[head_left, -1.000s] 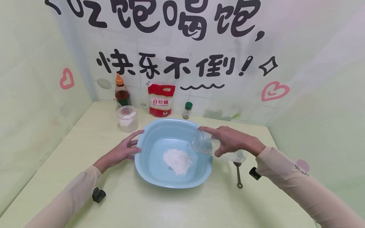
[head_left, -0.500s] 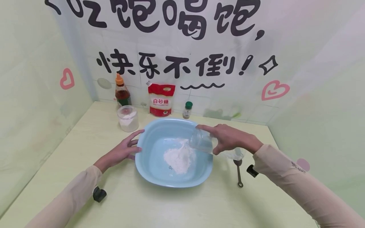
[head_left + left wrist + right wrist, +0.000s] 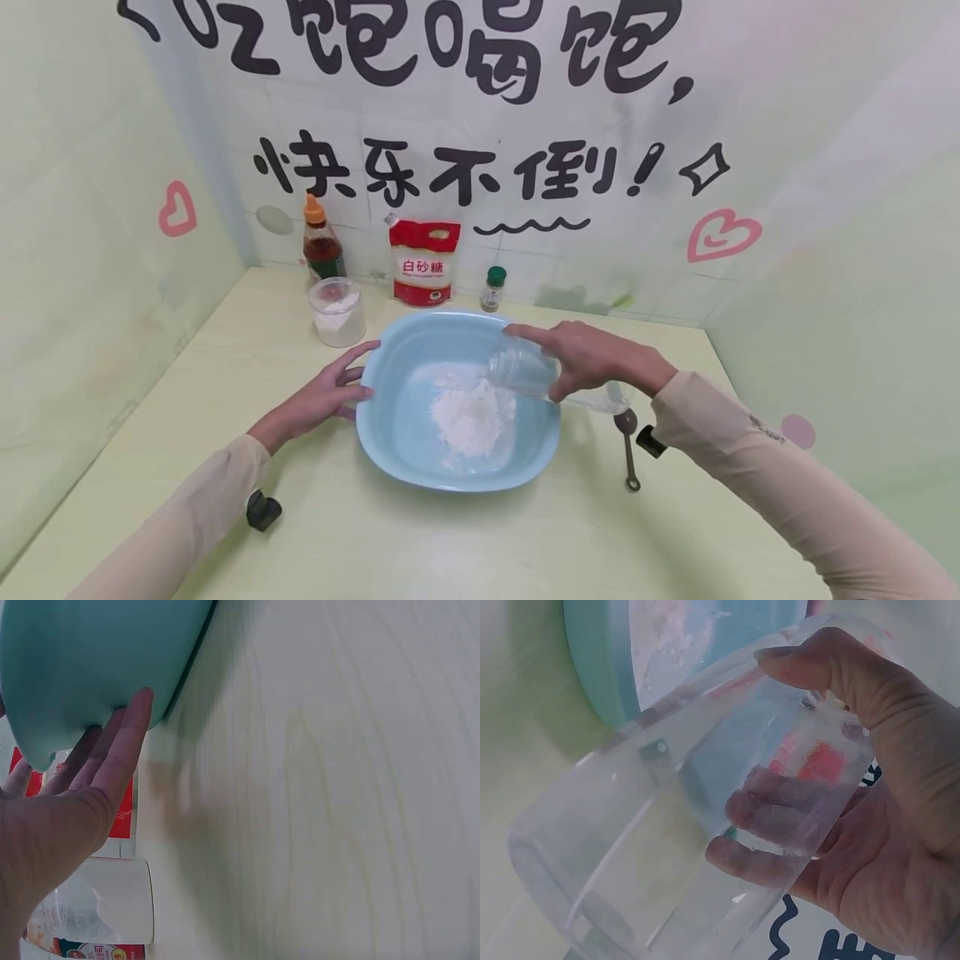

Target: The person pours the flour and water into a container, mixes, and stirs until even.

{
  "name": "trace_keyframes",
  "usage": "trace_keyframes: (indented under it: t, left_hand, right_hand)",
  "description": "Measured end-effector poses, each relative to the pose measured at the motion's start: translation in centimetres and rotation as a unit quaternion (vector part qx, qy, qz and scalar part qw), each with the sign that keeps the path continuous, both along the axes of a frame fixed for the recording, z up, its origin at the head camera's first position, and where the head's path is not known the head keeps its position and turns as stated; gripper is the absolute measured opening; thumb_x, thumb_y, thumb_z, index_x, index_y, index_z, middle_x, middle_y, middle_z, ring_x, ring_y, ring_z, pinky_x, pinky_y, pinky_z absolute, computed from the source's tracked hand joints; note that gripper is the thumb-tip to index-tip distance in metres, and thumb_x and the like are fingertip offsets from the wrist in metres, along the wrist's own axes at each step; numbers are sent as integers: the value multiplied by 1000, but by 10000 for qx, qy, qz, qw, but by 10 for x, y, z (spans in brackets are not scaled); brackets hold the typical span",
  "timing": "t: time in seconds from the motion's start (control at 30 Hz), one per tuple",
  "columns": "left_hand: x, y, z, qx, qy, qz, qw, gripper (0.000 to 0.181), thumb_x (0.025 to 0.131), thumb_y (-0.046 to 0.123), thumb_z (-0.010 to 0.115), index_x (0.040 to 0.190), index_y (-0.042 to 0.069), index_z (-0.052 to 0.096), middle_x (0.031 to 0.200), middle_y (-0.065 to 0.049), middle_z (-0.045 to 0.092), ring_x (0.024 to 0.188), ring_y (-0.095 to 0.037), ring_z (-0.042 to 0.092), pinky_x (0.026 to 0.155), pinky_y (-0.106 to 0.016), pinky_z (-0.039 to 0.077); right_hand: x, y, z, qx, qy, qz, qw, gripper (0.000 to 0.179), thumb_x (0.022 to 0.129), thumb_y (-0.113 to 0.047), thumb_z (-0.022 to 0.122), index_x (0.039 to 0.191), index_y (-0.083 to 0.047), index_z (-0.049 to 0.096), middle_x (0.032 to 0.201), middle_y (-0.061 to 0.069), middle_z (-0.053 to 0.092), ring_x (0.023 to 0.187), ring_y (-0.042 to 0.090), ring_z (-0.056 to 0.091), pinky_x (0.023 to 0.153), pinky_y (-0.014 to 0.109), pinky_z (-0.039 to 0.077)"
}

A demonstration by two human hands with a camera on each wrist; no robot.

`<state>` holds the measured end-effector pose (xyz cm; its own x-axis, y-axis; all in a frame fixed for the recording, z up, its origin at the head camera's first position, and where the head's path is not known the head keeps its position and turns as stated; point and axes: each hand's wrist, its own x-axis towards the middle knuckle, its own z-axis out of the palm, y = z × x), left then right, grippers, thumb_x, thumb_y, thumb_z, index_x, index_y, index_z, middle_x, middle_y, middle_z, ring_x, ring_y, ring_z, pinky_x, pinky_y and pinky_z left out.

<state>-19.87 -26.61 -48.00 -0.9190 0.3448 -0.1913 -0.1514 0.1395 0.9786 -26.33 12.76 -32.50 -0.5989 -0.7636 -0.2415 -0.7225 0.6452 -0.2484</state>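
Observation:
A light blue basin stands on the table with a heap of white powder in it and thin whitish liquid spread around the heap. My left hand is at the basin's left side. Its fingers lie nearly straight against the outer wall in the left wrist view. My right hand grips a clear bottle, thumb on one side and fingers round the other. The bottle lies tilted over the right rim, mouth inside the basin above the powder. Its wide base shows in the right wrist view.
Behind the basin stand a sauce bottle with an orange cap, a clear jar of white powder, a red and white sugar pouch and a small green-capped shaker. A dark spoon lies right of the basin.
My right hand has moved the bottle a little to the left, farther over the basin. The whitish liquid has spread around the powder heap. My left hand has stayed in place.

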Motion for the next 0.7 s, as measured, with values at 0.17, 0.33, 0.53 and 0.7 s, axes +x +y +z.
trace_keyframes:
  t: [0.17,0.33,0.53,0.7]
  left_hand:
    - [0,0,-1,40,4,-3,10000,79,97,20,62,160,31,15,162,-26,26,124,-42,58,82,-55,61]
    - [0,1,-1,74,-18,-8,10000,79,97,19,62,160,30,15,162,-26,26,123,-42,59,82,-55,61]
    - [-1,1,0,75,-25,0,10000,79,97,19,62,160,32,15,161,-26,28,123,-41,60,82,-55,61]
    - [-1,-1,0,52,-6,-9,10000,80,97,20,62,160,31,14,162,-26,26,124,-41,59,82,-54,61]
  right_hand:
    - [-2,-4,0,60,-24,-80,9999,99,70,-18,86,153,-31,34,95,1,66,83,19,56,70,29,48]
    - [-5,-5,-1,96,-11,-82,9999,98,70,-18,85,153,-31,34,94,1,65,82,19,56,68,29,47]
    - [-4,1,0,1,-46,-76,10000,96,70,-18,86,152,-30,37,91,-2,66,81,18,56,68,29,48]
    - [-3,7,-1,-1,-74,-87,9999,97,70,-18,87,152,-30,36,95,-1,68,84,18,58,70,29,49]
